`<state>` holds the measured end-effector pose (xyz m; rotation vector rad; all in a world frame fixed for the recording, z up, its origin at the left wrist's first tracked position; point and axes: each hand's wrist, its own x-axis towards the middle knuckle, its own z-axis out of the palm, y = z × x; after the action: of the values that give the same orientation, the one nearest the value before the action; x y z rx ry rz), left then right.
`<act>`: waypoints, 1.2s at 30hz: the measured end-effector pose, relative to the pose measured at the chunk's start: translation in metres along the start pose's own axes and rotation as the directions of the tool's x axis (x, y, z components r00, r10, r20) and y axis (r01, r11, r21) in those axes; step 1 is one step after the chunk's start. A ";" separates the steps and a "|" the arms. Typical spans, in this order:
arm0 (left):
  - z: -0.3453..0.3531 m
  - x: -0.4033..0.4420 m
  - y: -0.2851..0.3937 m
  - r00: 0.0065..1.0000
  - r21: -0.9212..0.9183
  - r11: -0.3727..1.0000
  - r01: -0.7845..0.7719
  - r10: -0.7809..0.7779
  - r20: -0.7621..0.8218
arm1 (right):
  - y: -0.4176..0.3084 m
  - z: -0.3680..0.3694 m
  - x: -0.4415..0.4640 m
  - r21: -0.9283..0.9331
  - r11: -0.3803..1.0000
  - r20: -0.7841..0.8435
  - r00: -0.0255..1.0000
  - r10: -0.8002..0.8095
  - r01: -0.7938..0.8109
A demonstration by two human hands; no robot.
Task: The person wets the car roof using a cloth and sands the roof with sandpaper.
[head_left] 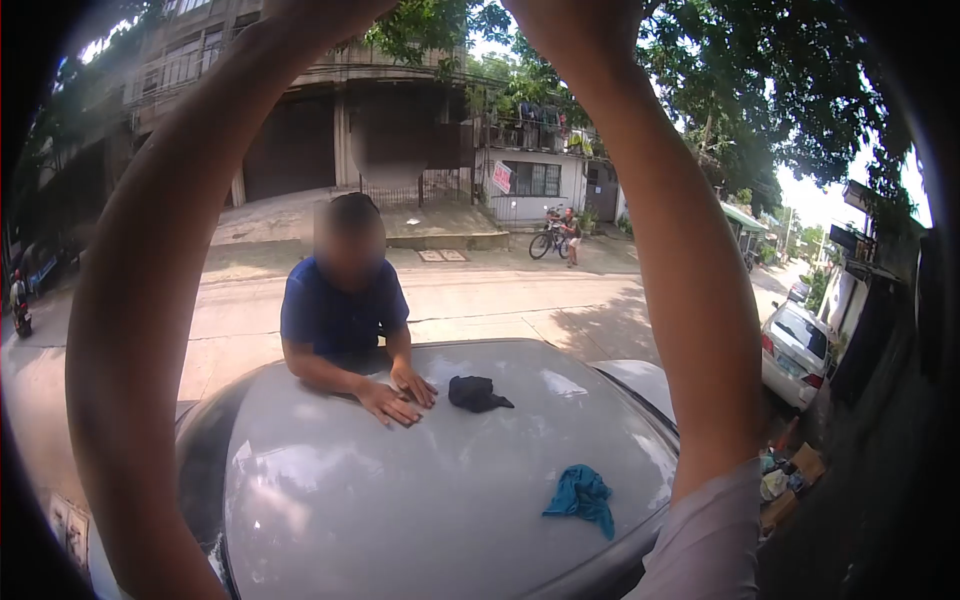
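The right hand (578, 20) and left hand (338, 10) are being cut off by the top edge; I cannot tell whether either is grasping anything. Below, a teal cloth (582, 496) is lying crumpled on the car roof (400, 510), apart from a black cloth (474, 393), its dark folds blurring together. A co-worker's hands (390, 403) are resting just beside the latter.
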<state>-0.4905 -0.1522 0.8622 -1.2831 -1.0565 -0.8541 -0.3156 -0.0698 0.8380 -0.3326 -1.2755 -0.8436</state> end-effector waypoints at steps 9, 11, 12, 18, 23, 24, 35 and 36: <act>-0.004 -0.280 0.086 0.821 -0.533 0.746 0.400 -0.034 0.569 | -0.097 -0.059 -0.386 0.479 0.680 0.694 0.714 0.093 -0.555; -0.012 -0.411 0.103 0.615 -0.425 0.733 0.531 0.011 0.789 | -0.127 -0.123 -0.521 0.101 0.712 0.986 0.163 0.020 -0.694; -0.021 -0.474 0.113 0.443 -0.261 0.721 0.642 -0.071 0.894 | -0.136 -0.158 -0.569 -0.007 0.696 1.000 0.013 0.023 -0.718; -0.120 -0.701 0.101 -0.007 0.653 0.675 0.343 -0.693 0.720 | -0.169 -0.254 -0.650 0.026 0.655 0.953 0.217 0.211 -0.755; -0.108 -0.669 0.122 -0.062 0.788 0.562 0.251 -0.803 0.592 | -0.153 -0.249 -0.635 -0.015 0.507 0.970 0.111 0.217 -0.862; -0.107 -0.670 0.124 -0.061 0.789 0.561 0.251 -0.804 0.591 | -0.151 -0.249 -0.638 -0.010 0.472 0.971 0.103 0.214 -0.881; -0.115 -0.707 0.107 -0.008 0.785 0.577 0.226 -0.805 0.593 | -0.149 -0.250 -0.656 0.013 0.370 0.963 0.111 0.245 -0.929; -0.114 -0.709 0.106 -0.018 0.792 0.572 0.213 -0.808 0.589 | -0.148 -0.249 -0.655 0.006 0.371 0.963 0.106 0.248 -0.928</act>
<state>-0.5994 -0.2983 0.1600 -0.7516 -2.8176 -0.0852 -0.2800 -0.0897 0.1233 -0.7648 -2.0129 0.8469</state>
